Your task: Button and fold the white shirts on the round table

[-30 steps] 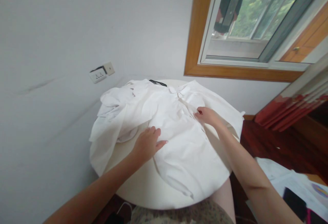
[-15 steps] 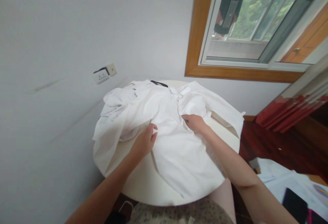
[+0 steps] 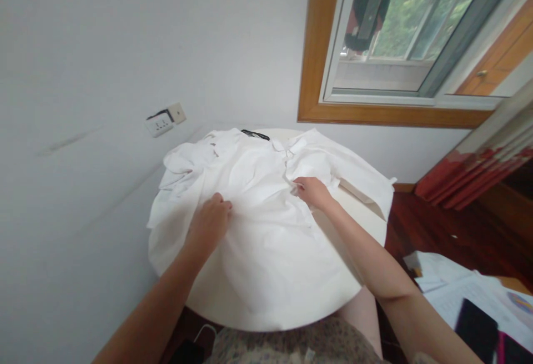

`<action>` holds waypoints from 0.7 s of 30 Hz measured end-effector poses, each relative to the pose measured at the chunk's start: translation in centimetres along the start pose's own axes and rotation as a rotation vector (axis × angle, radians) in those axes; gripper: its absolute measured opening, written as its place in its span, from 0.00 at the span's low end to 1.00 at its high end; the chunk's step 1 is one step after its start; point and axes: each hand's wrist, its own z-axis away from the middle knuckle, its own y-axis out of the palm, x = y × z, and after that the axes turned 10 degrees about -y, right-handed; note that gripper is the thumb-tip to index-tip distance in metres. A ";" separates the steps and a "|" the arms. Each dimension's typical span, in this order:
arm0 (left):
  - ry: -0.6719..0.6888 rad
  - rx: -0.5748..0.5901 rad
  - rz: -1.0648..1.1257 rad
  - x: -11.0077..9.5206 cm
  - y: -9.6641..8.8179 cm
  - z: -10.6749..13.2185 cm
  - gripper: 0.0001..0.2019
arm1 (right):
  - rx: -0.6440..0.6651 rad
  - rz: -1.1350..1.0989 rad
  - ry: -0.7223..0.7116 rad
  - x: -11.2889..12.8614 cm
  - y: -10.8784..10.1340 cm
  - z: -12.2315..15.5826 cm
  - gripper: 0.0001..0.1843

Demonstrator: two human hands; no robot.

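Observation:
A white long-sleeved shirt [image 3: 266,197] lies spread over a round cream table [image 3: 200,292], its collar toward the wall. My left hand [image 3: 211,214] is closed on the shirt's left side, drawing the cloth outward; its fingertips are partly blurred. On the right, my right hand [image 3: 310,190] pinches the front edge near the middle of the chest. Creases run through the cloth between both hands. One sleeve stretches out to the right, while the other is bunched at the left. A black strap-like item [image 3: 255,134] lies by the collar.
A wall socket [image 3: 160,124] sits on the white wall behind the table. A wood-framed window [image 3: 310,109] is at the upper right, with a red and white curtain [image 3: 449,172] beside it. Papers [image 3: 453,286] and a black phone-like item [image 3: 477,328] lie at the lower right.
My left hand has moved left, pulling the shirt's side and lower part leftward. My right hand stays at the front edge, slightly higher in view.

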 end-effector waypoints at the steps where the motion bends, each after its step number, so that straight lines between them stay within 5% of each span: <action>1: 0.033 -0.014 -0.026 -1.1 0.0 -0.1 0.10 | -0.022 -0.053 -0.011 0.2 0.2 -0.1 0.21; 3: 0.127 -0.027 0.053 -3.9 0.2 -0.8 0.12 | -0.058 -0.159 -0.029 0.4 0.5 -0.3 0.19; 5: 0.183 0.087 0.252 -6.9 0.7 -2.3 0.17 | -0.064 -0.257 -0.062 0.4 0.9 -0.3 0.17; 8: 0.087 0.378 0.557 -10.7 2.6 -5.2 0.23 | 0.016 -0.380 -0.177 0.4 1.1 0.1 0.16; 11: 0.007 0.480 0.599 -12.5 4.9 -7.5 0.25 | 0.087 -0.535 -0.298 0.4 0.8 1.1 0.15; 14: -0.020 0.397 0.506 -12.7 6.4 -8.3 0.18 | 0.099 -0.713 -0.365 -0.4 0.1 2.2 0.17; 16: 0.020 0.300 0.463 -12.3 7.0 -8.1 0.14 | 0.057 -0.728 -0.284 -1.8 -0.7 2.9 0.18; 21: 0.144 0.128 0.480 -11.6 7.8 -7.1 0.08 | -0.061 -0.199 0.080 -6.8 -2.6 4.1 0.17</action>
